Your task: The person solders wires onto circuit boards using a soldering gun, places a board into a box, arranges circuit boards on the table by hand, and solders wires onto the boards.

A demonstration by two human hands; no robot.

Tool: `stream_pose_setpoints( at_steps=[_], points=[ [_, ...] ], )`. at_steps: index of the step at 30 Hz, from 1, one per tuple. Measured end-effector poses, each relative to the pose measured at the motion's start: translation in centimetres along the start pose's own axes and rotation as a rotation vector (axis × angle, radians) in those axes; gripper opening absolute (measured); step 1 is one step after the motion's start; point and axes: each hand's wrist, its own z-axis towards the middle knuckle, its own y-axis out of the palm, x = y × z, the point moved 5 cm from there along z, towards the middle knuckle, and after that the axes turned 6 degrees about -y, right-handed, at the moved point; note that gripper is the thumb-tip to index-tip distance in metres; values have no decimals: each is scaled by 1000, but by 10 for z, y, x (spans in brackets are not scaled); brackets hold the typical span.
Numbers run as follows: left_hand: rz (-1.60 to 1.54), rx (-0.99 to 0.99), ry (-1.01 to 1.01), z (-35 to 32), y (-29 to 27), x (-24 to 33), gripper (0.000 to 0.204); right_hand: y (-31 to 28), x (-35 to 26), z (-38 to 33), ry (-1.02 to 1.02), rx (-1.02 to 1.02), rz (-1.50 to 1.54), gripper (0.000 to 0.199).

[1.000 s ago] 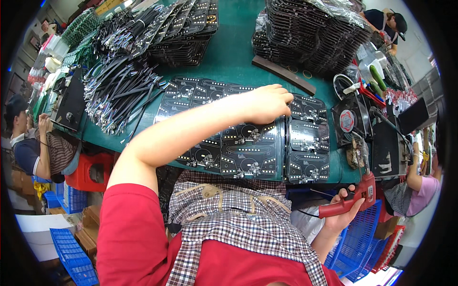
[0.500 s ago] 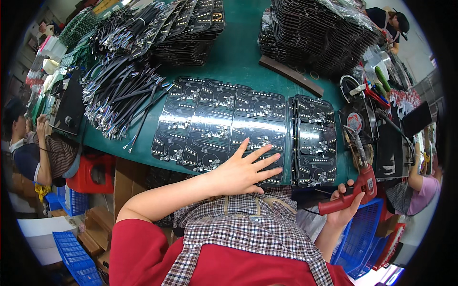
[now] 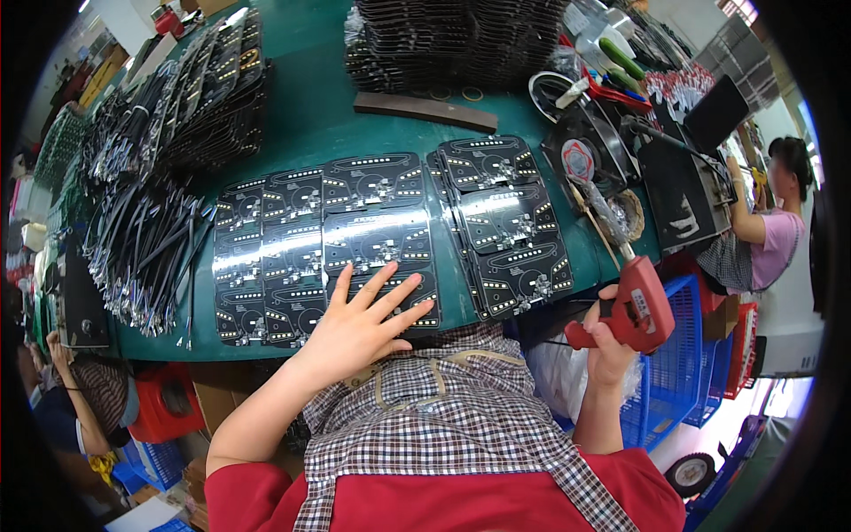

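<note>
Circuit boards [image 3: 377, 239], black and glossy, lie in flat rows on the green desk [image 3: 310, 115] before you, their long sides running left to right across its near edge. Your left hand [image 3: 359, 328] has drawn back from its far reach of a second ago and now rests with fingers spread on the nearest board, grip apart and pressing flat, not closed on anything. That pull-back suggests the far rows are dealt with and attention has come to the near row. Your right hand [image 3: 610, 341] stays off the desk's edge, its grip clamped on a red power screwdriver [image 3: 634, 306], the tip angled up and left toward the right-hand boards. Stacks of more boards [image 3: 461, 35] stand behind, bundles of black strips [image 3: 146, 248] lie to your left, and a blue crate [image 3: 678, 355] sits beside your right knee.
</note>
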Motion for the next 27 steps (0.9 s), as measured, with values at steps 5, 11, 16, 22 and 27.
stream_pose_setpoints(
  at_steps=[5, 11, 16, 22, 27],
  points=[
    [-141, -16, -112, 11, -12, 5, 65, 1, -4, -4, 35, 28, 73, 48],
    [13, 26, -108, 11, 1, 11, 66, 0, -2, 0, 19, 52, 100, 46],
    [-58, 34, -150, 11, -9, 15, 69, -11, 1, -3, 3, 56, 82, 47],
    [-864, 196, -605, 72, -21, 22, 77, 0, 1, -1, 2, 58, 137, 47],
    [-851, 235, -525, 93, 1, 34, 82, -1, -2, -3, -15, 101, 136, 45]
  ],
)
